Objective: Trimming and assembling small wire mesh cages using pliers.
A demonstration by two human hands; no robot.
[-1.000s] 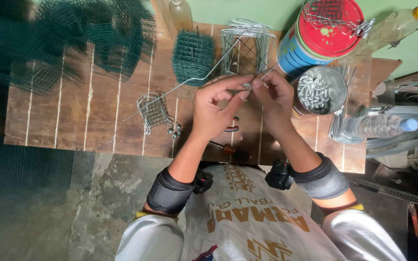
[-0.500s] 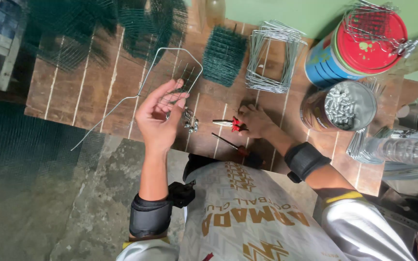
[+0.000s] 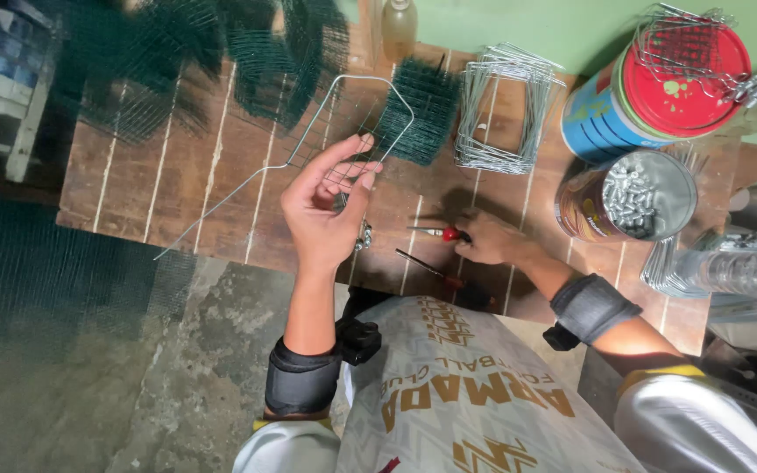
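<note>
My left hand [image 3: 324, 208] is raised over the wooden table [image 3: 194, 193] and pinches a bent grey wire frame [image 3: 343, 96] that loops up and back, with one long end trailing down to the left. My right hand [image 3: 491, 239] rests lower on the table, its fingers on a small red-handled tool [image 3: 442, 233]. A second thin tool with a red handle [image 3: 431, 270] lies just below it. A small metal piece [image 3: 364, 235] hangs or lies under my left hand.
A stack of bent wire frames [image 3: 503, 105] and green mesh pieces [image 3: 422, 109] lie at the back. At right stand a blue can with a red lid [image 3: 659, 83], a tin of small metal parts [image 3: 637, 194] and a clear plastic bottle [image 3: 738, 271].
My hands have parted: the left lifted the wire frame up and leftward, the right dropped onto the red-handled tool on the table.
</note>
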